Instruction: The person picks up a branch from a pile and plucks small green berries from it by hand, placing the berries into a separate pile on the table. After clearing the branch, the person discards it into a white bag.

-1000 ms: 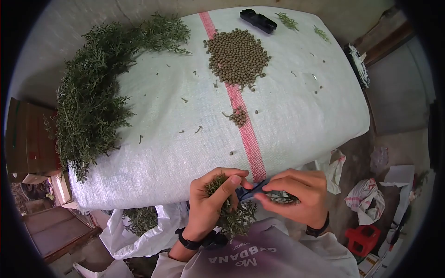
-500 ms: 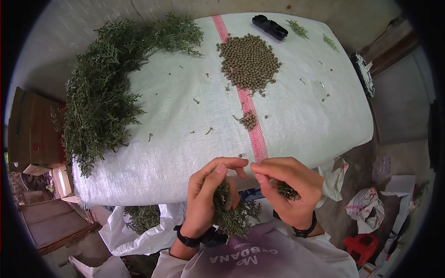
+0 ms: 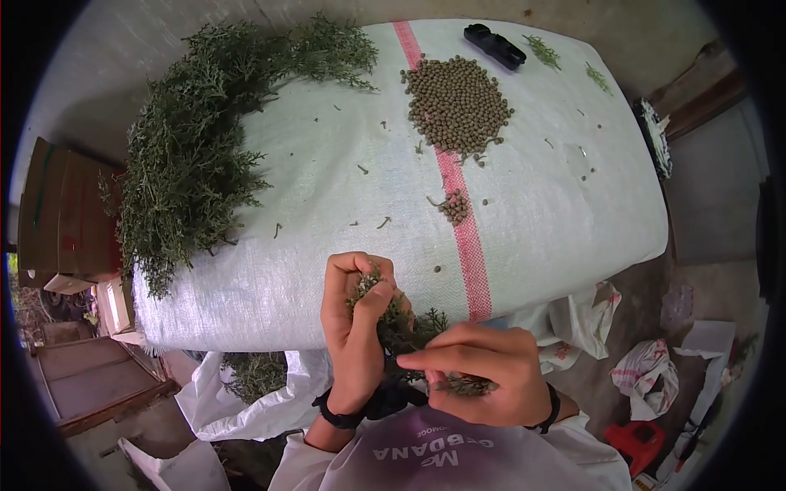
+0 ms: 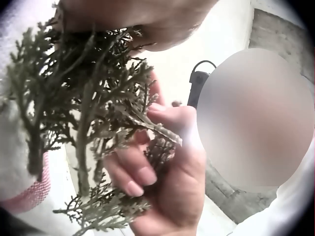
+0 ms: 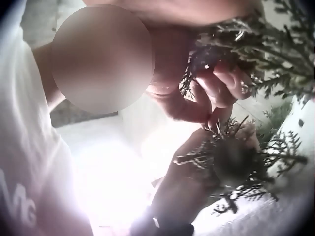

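Observation:
My left hand [image 3: 348, 335] grips a bunch of green conifer sprigs [image 4: 83, 113], its thumb pressed over them. Close beside it, lower and to the right, my right hand [image 3: 495, 368] has its fingers curled round smaller sprigs [image 3: 465, 385]. Its index finger reaches to the left hand's bunch. In the right wrist view foliage partly covers the left hand [image 5: 184, 169]. Both hands are at the near edge of a stuffed white woven sack [image 3: 327, 196] with a pink stripe. A pile of small round brown cones [image 3: 460, 106] lies on it, with a smaller cluster [image 3: 453, 208] nearer.
A heap of conifer branches [image 3: 192, 155] covers the sack's left side. At its far edge lies a black object [image 3: 494, 47] near two small sprigs. Below stands an open white bag [image 3: 307, 393] with greenery inside. A cardboard box [image 3: 74, 217] is at left, a red plastic object [image 3: 634, 446] at lower right.
The left hand has lifted and turned with its bunch toward the sack. The right hand, whose fingertips were near the left's, has dropped lower beside the bunch. The head view has shifted slightly.

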Demonstrator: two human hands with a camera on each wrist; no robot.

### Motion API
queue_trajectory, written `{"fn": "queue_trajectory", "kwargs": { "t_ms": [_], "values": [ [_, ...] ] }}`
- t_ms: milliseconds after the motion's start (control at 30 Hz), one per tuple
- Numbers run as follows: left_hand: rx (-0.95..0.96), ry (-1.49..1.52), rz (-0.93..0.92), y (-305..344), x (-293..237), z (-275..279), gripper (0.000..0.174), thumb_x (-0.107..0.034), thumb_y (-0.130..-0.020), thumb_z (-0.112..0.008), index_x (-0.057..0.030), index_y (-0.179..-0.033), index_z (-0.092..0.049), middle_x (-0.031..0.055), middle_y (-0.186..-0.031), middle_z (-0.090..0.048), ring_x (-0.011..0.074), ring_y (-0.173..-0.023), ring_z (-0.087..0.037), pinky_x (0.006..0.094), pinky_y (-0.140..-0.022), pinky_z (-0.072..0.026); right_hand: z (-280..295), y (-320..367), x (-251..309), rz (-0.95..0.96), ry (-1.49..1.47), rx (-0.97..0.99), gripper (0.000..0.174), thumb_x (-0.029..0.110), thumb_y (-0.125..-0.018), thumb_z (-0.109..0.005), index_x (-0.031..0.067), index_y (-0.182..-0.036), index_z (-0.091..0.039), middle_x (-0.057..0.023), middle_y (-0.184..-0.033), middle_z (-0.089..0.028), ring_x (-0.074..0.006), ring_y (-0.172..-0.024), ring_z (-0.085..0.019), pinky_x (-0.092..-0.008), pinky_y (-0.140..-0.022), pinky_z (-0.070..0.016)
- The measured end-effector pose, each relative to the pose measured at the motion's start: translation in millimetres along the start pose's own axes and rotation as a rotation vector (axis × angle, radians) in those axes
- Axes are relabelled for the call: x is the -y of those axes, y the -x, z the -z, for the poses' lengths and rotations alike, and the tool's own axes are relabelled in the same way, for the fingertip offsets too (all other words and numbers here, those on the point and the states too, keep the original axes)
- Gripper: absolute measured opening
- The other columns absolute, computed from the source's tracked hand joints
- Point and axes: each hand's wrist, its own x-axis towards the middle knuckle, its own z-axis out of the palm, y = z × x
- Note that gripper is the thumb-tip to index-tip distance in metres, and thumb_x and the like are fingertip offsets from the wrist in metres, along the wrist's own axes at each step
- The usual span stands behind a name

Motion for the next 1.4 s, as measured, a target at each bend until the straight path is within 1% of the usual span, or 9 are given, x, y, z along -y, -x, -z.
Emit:
{"fn": "queue_trajectory", "kwargs": {
  "t_ms": [100,367,567,767,867,1100,1233,1333,1400],
  "values": [
    [-0.028,-0.008,-0.038,-1,0,-1,0.012,-0.004,-0.094,-0.043,-0.0046,-0.106,-0.042,0.01,-0.095,-0.049,0.0131,-0.057,-0.051,0.0276,-0.05,-0.0456,-2,1,-2,-0.02,0.192,-0.013,0.04,-0.002,-0.065,-0.077,0.0072,-0.104,-0.075,-0.0046,-0.085,-0.067,-0.0128,-0.065,-0.067,-0.0268,-0.054,-0.0524],
    [-0.054,-0.044,-0.051,-1,-2,0,0.02,-0.001,-0.095,-0.048,-0.0058,-0.114,-0.042,0.0061,-0.101,-0.052,0.0093,-0.075,-0.048,0.0253,-0.066,-0.0453,-8,-6,-12,-0.043,0.364,0.015,0.045,0.001,-0.067,-0.076,0.0126,-0.11,-0.072,-0.0009,-0.08,-0.064,-0.0134,-0.061,-0.066,-0.0282,-0.052,-0.052],
    [0.068,-0.003,0.051,5,-6,21,0.024,-0.004,-0.094,-0.055,-0.002,-0.117,-0.05,0.0088,-0.107,-0.058,0.0116,-0.087,-0.058,0.0243,-0.075,-0.0474,-8,-5,-12,-0.004,0.505,0.005,0.042,0.004,-0.069,-0.075,0.0134,-0.11,-0.071,0.0006,-0.077,-0.061,-0.0149,-0.056,-0.062,-0.0297,-0.049,-0.0494],
    [0.076,-0.089,0.114,8,-6,17,0.02,-0.003,-0.09,-0.063,0.0015,-0.109,-0.061,0.008,-0.099,-0.065,0.0129,-0.091,-0.064,0.0251,-0.079,-0.0502,-14,-4,-15,0.045,0.365,-0.055,0.036,0.005,-0.071,-0.075,0.0126,-0.106,-0.07,0.0006,-0.075,-0.058,-0.0166,-0.055,-0.059,-0.0311,-0.049,-0.0476],
    [0.031,-0.313,0.099,10,-10,13,0.016,-0.005,-0.088,-0.063,0.0027,-0.102,-0.062,0.0085,-0.091,-0.066,0.0133,-0.082,-0.062,0.0255,-0.075,-0.0499,-10,-3,-14,0.037,0.308,-0.061,0.035,0.006,-0.072,-0.075,0.0121,-0.106,-0.069,0.0001,-0.075,-0.058,-0.0169,-0.056,-0.06,-0.031,-0.049,-0.0473],
    [0.102,-0.171,0.151,8,-11,17,0.011,-0.002,-0.091,-0.064,0.0033,-0.1,-0.065,0.0092,-0.092,-0.071,0.0129,-0.082,-0.067,0.0257,-0.076,-0.0526,-7,-6,-5,-0.011,0.215,0.014,0.036,0.004,-0.074,-0.076,0.0117,-0.109,-0.067,-0.0027,-0.076,-0.058,-0.0185,-0.057,-0.06,-0.0302,-0.05,-0.0463],
    [0.112,-0.163,0.137,8,-10,17,0.01,-0.001,-0.092,-0.065,0.0039,-0.1,-0.067,0.0105,-0.09,-0.073,0.0132,-0.081,-0.069,0.0266,-0.075,-0.0545,-2,-4,-7,-0.006,0.168,0.034,0.034,0.001,-0.077,-0.076,0.0088,-0.108,-0.066,-0.003,-0.081,-0.065,-0.0132,-0.056,-0.059,-0.0277,-0.05,-0.0453],
    [0.097,-0.221,0.087,9,-15,12,0.01,-0.001,-0.093,-0.064,0.0042,-0.101,-0.067,0.0114,-0.088,-0.073,0.0138,-0.08,-0.069,0.0273,-0.074,-0.0553,9,-1,3,-0.267,-0.134,-0.082,0.029,0.0,-0.08,-0.077,0.0033,-0.106,-0.066,-0.004,-0.088,-0.072,-0.0064,-0.057,-0.057,-0.0249,-0.052,-0.0443],
    [0.081,-0.292,0.031,11,-20,3,0.011,0.0,-0.093,-0.064,0.0046,-0.102,-0.066,0.0118,-0.086,-0.073,0.0145,-0.079,-0.07,0.0277,-0.073,-0.0559,17,0,0,-0.216,-0.121,-0.092,0.026,-0.001,-0.081,-0.077,0.0014,-0.105,-0.066,-0.0055,-0.09,-0.073,-0.0057,-0.06,-0.059,-0.0236,-0.053,-0.045]
  ]
}}
